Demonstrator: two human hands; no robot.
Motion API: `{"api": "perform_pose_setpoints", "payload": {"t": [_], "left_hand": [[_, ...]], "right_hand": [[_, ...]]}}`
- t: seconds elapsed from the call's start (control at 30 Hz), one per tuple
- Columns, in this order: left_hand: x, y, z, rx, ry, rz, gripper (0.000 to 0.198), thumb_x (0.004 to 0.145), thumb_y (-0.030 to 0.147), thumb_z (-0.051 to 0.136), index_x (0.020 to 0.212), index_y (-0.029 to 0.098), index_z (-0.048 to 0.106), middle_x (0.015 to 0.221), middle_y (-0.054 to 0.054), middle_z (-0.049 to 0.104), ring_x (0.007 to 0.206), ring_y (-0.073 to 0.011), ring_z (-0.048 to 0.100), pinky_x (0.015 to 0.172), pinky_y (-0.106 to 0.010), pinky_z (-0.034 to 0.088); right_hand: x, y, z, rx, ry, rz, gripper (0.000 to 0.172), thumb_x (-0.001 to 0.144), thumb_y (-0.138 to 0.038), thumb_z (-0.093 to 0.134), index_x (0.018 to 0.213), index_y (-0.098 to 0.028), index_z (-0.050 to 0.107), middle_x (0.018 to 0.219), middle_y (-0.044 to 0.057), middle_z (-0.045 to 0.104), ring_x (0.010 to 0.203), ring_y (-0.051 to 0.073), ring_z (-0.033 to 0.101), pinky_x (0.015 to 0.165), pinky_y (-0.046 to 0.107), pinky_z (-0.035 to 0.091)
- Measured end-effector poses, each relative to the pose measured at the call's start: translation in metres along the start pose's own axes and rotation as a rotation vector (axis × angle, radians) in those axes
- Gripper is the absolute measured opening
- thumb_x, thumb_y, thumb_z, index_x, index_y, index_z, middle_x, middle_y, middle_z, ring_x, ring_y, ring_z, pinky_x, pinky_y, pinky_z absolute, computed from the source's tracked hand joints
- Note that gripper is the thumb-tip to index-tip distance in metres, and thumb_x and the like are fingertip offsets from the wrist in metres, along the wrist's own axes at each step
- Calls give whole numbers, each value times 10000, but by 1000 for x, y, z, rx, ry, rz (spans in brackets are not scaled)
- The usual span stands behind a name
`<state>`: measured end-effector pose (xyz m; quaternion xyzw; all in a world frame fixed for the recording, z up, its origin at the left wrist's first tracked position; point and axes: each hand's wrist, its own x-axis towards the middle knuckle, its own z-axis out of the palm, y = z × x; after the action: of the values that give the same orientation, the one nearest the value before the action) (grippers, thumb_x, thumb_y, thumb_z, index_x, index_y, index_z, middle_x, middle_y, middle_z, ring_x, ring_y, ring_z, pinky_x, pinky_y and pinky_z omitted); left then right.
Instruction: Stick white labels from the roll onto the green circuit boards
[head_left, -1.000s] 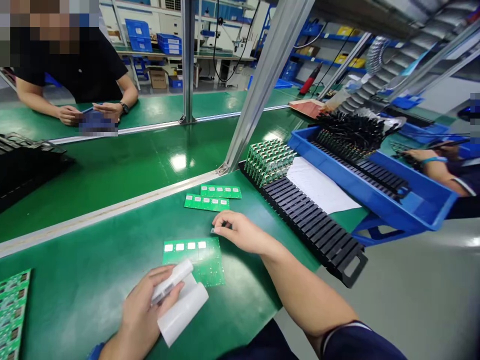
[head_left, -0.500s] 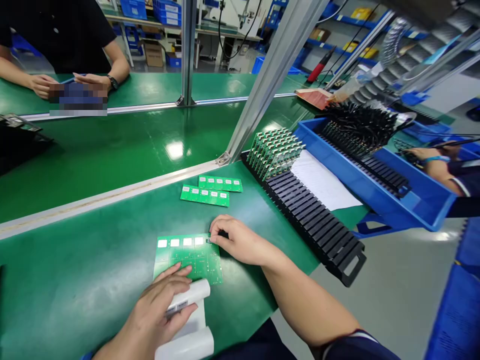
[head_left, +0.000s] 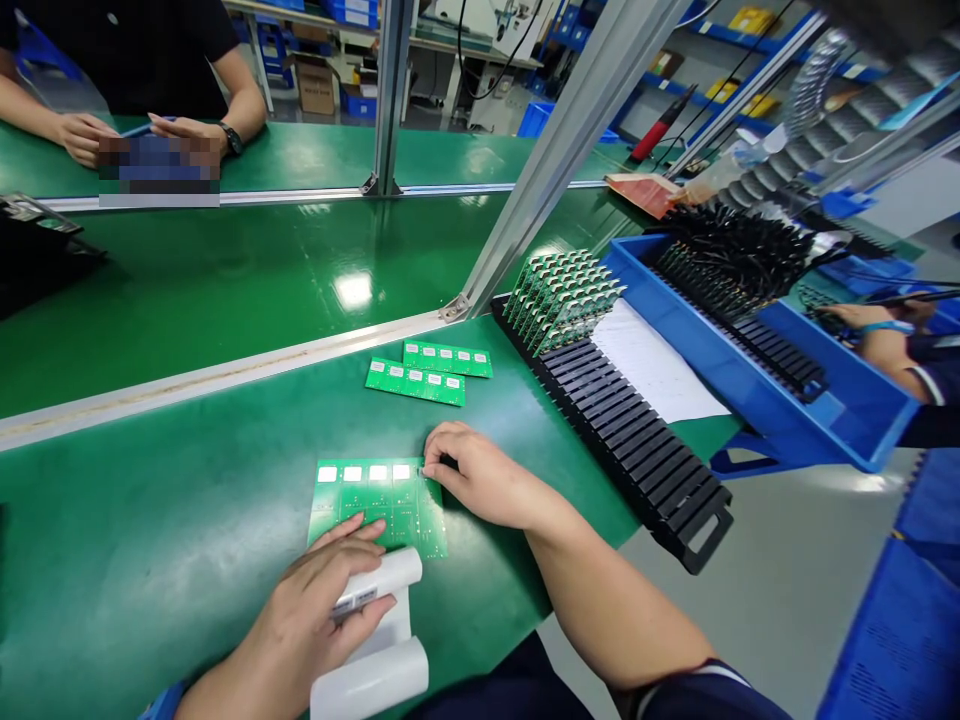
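Note:
A green circuit board panel [head_left: 397, 515] lies flat on the green table, with several white labels [head_left: 377, 472] along its far edge. My left hand [head_left: 319, 590] grips a roll of white label backing [head_left: 397, 568], small printed labels showing between thumb and fingers. Its fingertips rest on the panel's near left part. At the panel's far right corner my right hand [head_left: 465, 472] is closed in a pinch, its fingertips touching the board beside the last label. Whatever is in that pinch is too small and covered to make out. Beyond lie two narrow labelled boards [head_left: 416, 381], overlapping.
To the right, a black slotted rack [head_left: 622, 430] holds several upright circuit boards [head_left: 562, 300]. Beside it are a paper sheet [head_left: 652, 360] and a blue bin [head_left: 847, 420] with cables. A metal post [head_left: 555, 150] rises behind. Co-workers' hands [head_left: 86, 138] show across and far right.
The view has tilted slightly, so the table things sit a little higher in the picture. Both hands keep nearly the same places, the right fingers still at the panel's corner.

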<state>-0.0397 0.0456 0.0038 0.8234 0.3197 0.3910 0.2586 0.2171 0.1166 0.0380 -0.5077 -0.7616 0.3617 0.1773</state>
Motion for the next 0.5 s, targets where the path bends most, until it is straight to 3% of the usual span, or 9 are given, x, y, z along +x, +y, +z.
{"api": "perform_pose_setpoints", "payload": {"t": [0.5], "left_hand": [[-2, -1, 1, 1, -2, 3, 171, 928, 193, 694, 1084, 207, 624, 953, -44, 796, 1060, -243, 779, 1027, -393, 616]], "right_hand": [[0, -2, 5, -53, 46, -6, 209, 858, 23, 596, 792, -175, 604, 889, 48, 630, 889, 200, 572, 845, 352, 470]]}}
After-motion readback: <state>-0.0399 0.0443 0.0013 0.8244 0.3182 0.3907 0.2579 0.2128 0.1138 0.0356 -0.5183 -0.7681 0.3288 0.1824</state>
